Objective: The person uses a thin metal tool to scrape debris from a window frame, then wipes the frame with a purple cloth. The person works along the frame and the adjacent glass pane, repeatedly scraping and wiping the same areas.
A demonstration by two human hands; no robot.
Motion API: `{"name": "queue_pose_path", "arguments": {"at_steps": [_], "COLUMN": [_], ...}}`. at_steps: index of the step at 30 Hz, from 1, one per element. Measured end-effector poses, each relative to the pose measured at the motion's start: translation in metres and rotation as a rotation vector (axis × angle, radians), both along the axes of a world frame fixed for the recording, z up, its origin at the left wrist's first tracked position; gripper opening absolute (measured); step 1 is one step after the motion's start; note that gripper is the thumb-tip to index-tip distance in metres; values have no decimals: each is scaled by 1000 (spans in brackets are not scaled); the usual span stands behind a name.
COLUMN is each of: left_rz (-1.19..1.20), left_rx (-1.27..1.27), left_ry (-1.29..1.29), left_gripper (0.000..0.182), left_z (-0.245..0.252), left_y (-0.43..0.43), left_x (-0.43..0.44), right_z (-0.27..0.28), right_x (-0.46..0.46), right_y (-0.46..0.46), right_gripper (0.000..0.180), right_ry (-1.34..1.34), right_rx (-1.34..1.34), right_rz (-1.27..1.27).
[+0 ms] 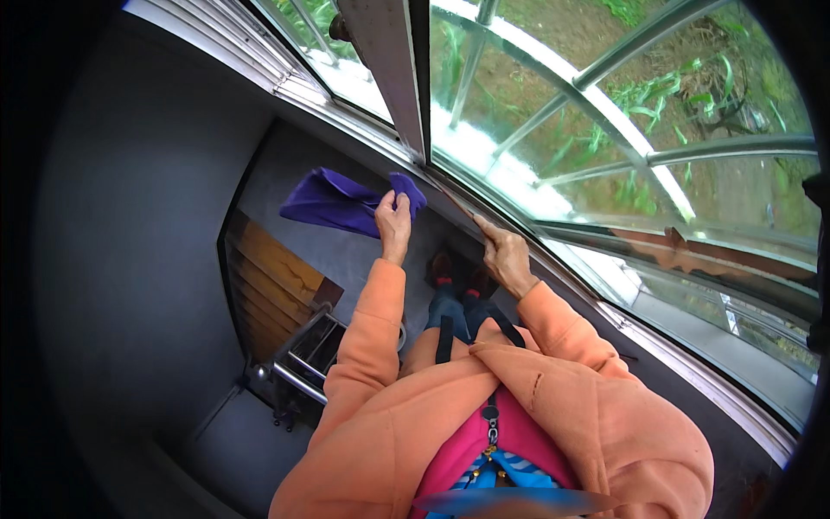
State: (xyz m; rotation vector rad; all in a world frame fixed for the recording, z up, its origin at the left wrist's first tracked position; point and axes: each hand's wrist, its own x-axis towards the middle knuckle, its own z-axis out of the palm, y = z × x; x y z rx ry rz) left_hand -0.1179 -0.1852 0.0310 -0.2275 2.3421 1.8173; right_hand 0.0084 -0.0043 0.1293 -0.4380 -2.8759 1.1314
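My left hand (395, 227) pinches a purple cloth (337, 201) near one end, and the rest spreads out to the left in the air above the floor. Beside the window, my right hand (509, 253) grips a thin brown stick (459, 200). The stick's far end lies close to the lower window frame (425, 167); whether it touches is hard to tell. Just above both hands, an upright sash edge (389, 71) meets the window's bottom track (337, 120).
Curved metal bars (583, 81) stand outside the glass, with plants and soil below. Brown wooden steps (275, 279) and a metal handrail (298, 373) are on my left. A dark wall (149, 214) rises at far left. My feet (441, 267) are on the grey floor.
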Motion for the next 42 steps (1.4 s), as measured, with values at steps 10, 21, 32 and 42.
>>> {"name": "queue_pose_path", "arguments": {"at_steps": [10, 21, 32, 42], "left_rz": [-31, 142, 184, 173], "left_rx": [-288, 178, 184, -158], "left_ry": [-83, -50, -211, -72], "left_gripper": [58, 42, 36, 39], "left_z": [-39, -9, -82, -64], "left_y": [18, 36, 24, 34], "left_x": [-31, -4, -41, -43], "right_z": [-27, 18, -19, -19], "right_x": [-2, 21, -5, -11], "right_y": [-12, 1, -19, -15], "right_gripper": [40, 40, 42, 44], "right_ry": [-21, 137, 9, 31], "right_rx": [88, -6, 182, 213], "right_rz": [66, 16, 89, 100]}}
